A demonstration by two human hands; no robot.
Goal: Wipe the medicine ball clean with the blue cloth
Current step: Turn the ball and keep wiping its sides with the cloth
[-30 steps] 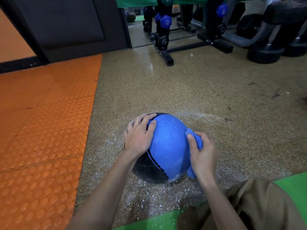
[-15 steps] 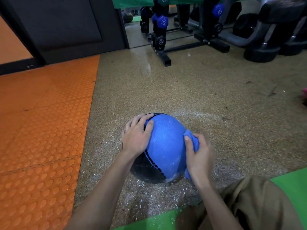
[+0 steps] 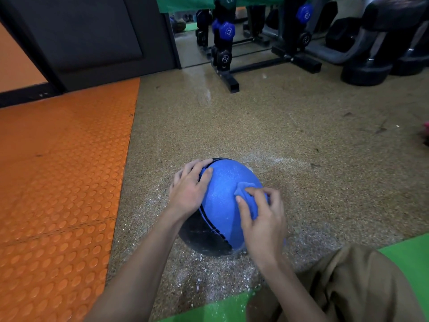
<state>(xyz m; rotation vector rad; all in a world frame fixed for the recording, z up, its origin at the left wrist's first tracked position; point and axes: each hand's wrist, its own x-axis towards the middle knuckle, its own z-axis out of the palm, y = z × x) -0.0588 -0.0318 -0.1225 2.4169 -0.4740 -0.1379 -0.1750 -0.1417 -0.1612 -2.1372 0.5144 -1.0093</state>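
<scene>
Grainy matt medicine ball point(image 3: 222, 189), soft blue cloth point(image 3: 249, 202), studded orange mat point(image 3: 58, 182)

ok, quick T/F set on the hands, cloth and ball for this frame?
1. The right hand presses the blue cloth on the medicine ball. True.
2. The left hand is off the ball. False: it rests flat on the ball's left side.
3. The ball sits on the orange mat. False: it sits on the speckled floor beside it.
4. White grit lies around the ball. True.
</scene>
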